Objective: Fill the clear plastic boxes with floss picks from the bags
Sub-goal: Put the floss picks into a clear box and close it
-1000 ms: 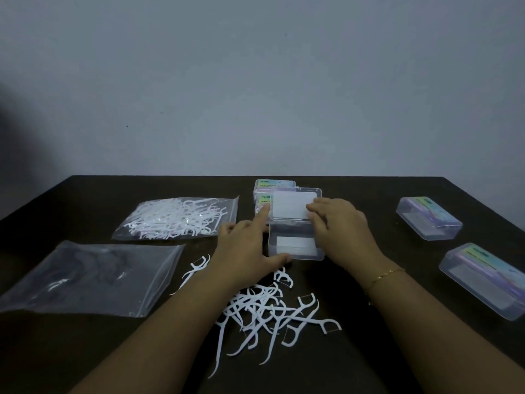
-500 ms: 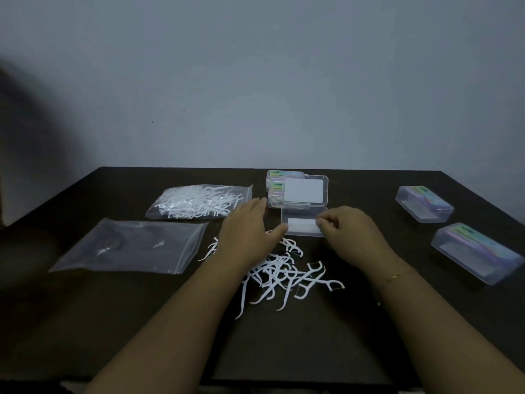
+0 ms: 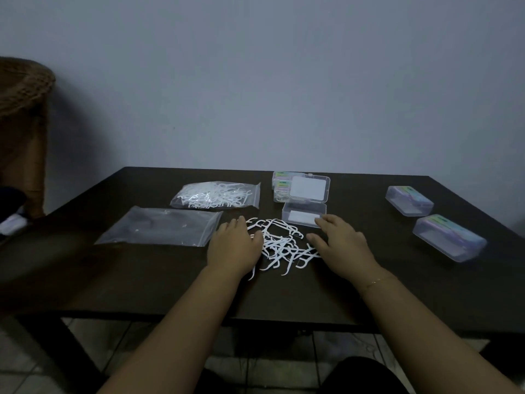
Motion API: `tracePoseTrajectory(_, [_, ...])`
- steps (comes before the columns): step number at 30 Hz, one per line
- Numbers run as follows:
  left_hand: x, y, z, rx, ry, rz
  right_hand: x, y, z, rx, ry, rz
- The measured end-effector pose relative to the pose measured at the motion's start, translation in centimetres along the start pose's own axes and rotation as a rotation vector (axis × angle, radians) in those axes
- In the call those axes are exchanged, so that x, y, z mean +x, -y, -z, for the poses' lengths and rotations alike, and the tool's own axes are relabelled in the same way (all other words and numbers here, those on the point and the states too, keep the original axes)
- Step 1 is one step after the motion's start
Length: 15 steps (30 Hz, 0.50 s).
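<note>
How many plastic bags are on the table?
2. A bag full of floss picks lies at the back left; a nearly empty bag lies flat in front of it, left of the left hand.

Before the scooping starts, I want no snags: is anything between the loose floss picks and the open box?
Nothing visible. The loose floss picks lie just in front of the open box, lid up; left hand and right hand flank the pile.

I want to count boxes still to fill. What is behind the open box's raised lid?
A stack of closed boxes with coloured labels shows left of the raised lid. The lid covers the rest, so the count is unclear.
</note>
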<state>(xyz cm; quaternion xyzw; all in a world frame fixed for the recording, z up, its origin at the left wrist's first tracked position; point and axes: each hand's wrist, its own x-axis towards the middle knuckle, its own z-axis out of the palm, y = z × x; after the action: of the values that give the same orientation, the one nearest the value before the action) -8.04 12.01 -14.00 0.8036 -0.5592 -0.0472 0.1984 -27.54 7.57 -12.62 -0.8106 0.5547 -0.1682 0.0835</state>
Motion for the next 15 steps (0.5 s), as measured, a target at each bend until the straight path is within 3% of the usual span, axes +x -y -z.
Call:
tracePoseTrajectory(8, [-0.8,-0.1,0.1,-0.096,0.052,-0.126,0.3,-0.2,-0.1,-0.001,0.023,0.016])
tracePoseTrajectory(12, [-0.9,0.4,0.3,-0.332,0.026,-0.115,0.0,-0.4,0.3,0.139,0.024,0.02])
tracePoseTrajectory(15, [-0.8,0.5,0.6,-0.515,0.019,-0.083,-0.5,-1.3,0.8,0.211,0.146,0.072])
